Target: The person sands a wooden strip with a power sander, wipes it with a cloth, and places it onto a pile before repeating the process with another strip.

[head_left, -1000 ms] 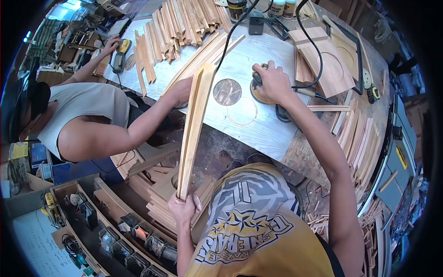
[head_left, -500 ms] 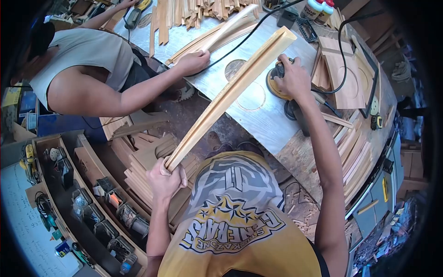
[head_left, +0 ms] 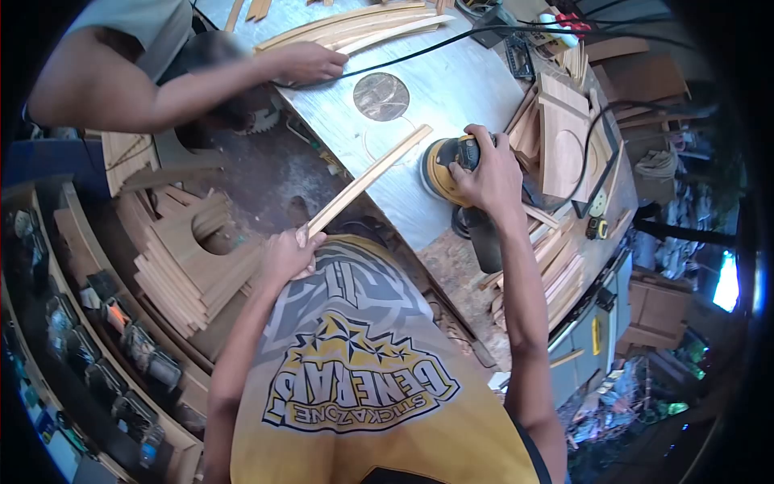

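My left hand [head_left: 288,252] grips the near end of a long, light wooden strip [head_left: 371,177]. The strip slants up and to the right, and its far end rests on the grey workbench top [head_left: 451,85] beside the sander. My right hand [head_left: 484,171] is closed over a yellow and black orbital sander [head_left: 442,165], which sits on the bench near its front edge. The sander's black cord [head_left: 451,40] runs away across the bench.
A co-worker's hand [head_left: 310,61] rests on curved wooden strips [head_left: 355,24] at the far side. A dark round disc [head_left: 381,85] lies on the bench. Wooden panels with circle cut-outs [head_left: 564,141] stand right; stacked boards [head_left: 189,266] and a tool shelf [head_left: 97,323] lie left.
My left hand has lowered the strip from held up in the air to resting its far end on the bench by the sander. My view has tilted downward; my right hand stays on the sander.
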`<state>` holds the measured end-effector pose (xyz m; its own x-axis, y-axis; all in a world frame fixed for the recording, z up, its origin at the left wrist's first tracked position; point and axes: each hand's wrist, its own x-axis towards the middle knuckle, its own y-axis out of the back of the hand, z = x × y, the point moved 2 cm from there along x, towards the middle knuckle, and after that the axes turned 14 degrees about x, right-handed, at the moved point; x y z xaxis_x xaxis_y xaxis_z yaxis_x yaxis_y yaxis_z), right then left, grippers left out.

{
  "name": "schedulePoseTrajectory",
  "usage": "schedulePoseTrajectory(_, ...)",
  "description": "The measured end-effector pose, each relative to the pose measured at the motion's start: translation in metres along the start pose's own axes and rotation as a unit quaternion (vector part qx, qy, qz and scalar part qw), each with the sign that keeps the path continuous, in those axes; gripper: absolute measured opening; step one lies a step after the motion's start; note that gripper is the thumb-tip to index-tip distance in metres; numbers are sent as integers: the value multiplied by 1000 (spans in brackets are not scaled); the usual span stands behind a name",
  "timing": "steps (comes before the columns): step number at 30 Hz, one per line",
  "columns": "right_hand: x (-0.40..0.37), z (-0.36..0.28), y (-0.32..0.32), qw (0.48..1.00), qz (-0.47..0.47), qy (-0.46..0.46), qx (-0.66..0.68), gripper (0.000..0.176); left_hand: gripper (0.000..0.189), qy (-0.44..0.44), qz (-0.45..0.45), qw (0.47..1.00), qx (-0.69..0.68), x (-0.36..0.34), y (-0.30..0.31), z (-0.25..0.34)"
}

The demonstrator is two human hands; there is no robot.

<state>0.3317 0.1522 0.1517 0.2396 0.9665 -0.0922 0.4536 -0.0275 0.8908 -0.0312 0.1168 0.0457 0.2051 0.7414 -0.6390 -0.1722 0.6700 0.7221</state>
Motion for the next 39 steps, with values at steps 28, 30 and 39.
schedulePoseTrajectory(28,-23,-73,-48,978,-152,130,-64,53,78,95,138,985,-25,33,-38,-8)
schedulePoseTrajectory(30,-26,-68,-48,978,-168,101,-67,54,78,85,97,991,-45,26,-35,-5)
schedulePoseTrajectory(39,-33,-73,-30,989,-91,110,-29,55,72,90,23,995,-35,40,-46,-11)
